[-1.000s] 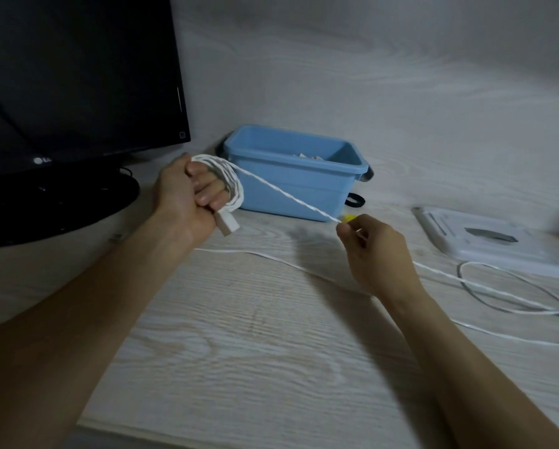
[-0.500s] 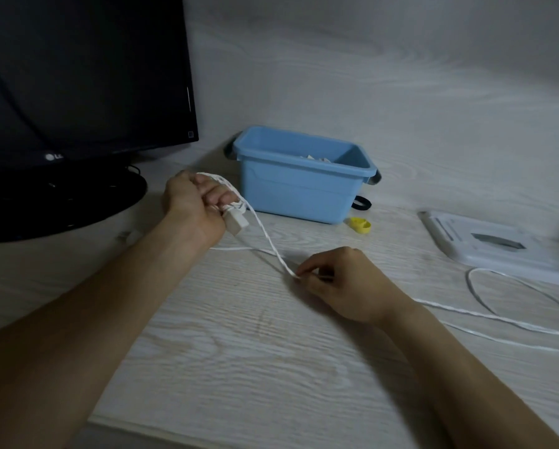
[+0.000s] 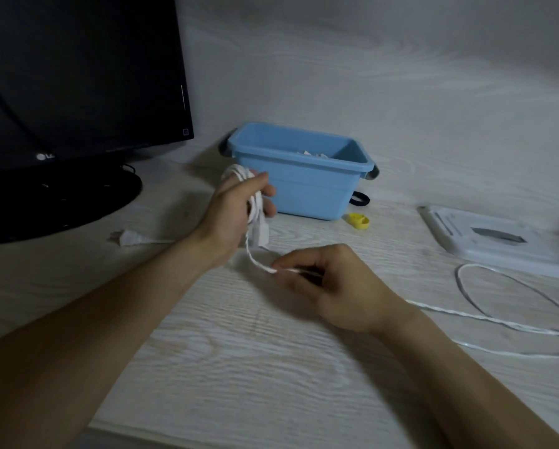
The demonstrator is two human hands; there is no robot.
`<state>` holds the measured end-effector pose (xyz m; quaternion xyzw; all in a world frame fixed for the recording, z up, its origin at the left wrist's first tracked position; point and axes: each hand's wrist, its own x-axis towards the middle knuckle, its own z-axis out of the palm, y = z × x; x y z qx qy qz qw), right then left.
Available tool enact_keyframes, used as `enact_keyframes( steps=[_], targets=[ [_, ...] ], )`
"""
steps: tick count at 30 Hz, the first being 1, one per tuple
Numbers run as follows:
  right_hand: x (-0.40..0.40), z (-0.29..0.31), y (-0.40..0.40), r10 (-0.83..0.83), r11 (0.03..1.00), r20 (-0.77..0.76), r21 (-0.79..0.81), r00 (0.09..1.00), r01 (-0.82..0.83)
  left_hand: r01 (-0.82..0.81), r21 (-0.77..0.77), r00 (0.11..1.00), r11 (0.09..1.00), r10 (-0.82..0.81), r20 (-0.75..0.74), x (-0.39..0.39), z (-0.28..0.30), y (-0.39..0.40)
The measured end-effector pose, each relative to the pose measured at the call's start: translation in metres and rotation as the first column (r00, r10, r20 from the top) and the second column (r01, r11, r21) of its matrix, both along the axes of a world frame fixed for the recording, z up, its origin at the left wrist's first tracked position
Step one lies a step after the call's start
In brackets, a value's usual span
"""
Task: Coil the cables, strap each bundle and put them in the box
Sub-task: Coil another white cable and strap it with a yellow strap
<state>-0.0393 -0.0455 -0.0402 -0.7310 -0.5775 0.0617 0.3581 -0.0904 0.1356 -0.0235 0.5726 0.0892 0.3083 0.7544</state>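
Left hand (image 3: 236, 205) grips the cable coil (image 3: 255, 202) at box's (image 3: 307, 192) 9 o'clock; right hand (image 3: 330, 283) pinches the loose run w/ thumb & fingertips. Risk: slack snags, loops slip off.

You have one view only — a wide-angle head camera looking forward and down, close over the pale wood-grain desk (image 3: 271, 367), the blue plastic box (image 3: 307, 196) just beyond your fingertips.
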Motion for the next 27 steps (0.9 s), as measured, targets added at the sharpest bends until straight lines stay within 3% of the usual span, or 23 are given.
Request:
enact_keyframes(
  steps=[4, 7, 14, 17, 21, 27],
  targets=[
    [0.002, 0.004, 0.002, -0.055, 0.972, -0.032, 0.225, 0.998, 0.061, 0.296, 0.057, 0.948, 0.953, -0.286, -0.138, -0.009, 0.0, -0.016],
    [0.006, 0.006, 0.002, -0.118, 0.92, -0.083, 0.367, 0.99, 0.14, 0.478, 0.19, 0.871, 0.858, -0.436, -0.225, -0.014, 0.0, -0.021],
    [0.01, 0.002, 0.003, -0.28, 0.854, -0.17, 0.406, 0.945, 0.326, 0.553, 0.274, 0.812, 0.787, -0.436, -0.388, -0.022, 0.005, -0.019],
    [0.016, 0.003, 0.0, -0.252, 0.883, -0.242, 0.339, 0.937, 0.325, 0.578, 0.184, 0.786, 0.795, -0.482, -0.386, -0.024, 0.008, -0.02],
    [0.021, 0.001, -0.004, 0.041, 0.973, -0.268, 0.228, 0.963, 0.022, 0.626, 0.036, 0.731, 0.779, -0.571, -0.373, -0.025, 0.007, -0.022],
    [0.024, -0.001, -0.001, 0.042, 0.946, -0.302, 0.319, 0.952, 0.059, 0.678, -0.063, 0.666, 0.732, -0.649, -0.368, -0.022, 0.008, -0.02]
  ],
)
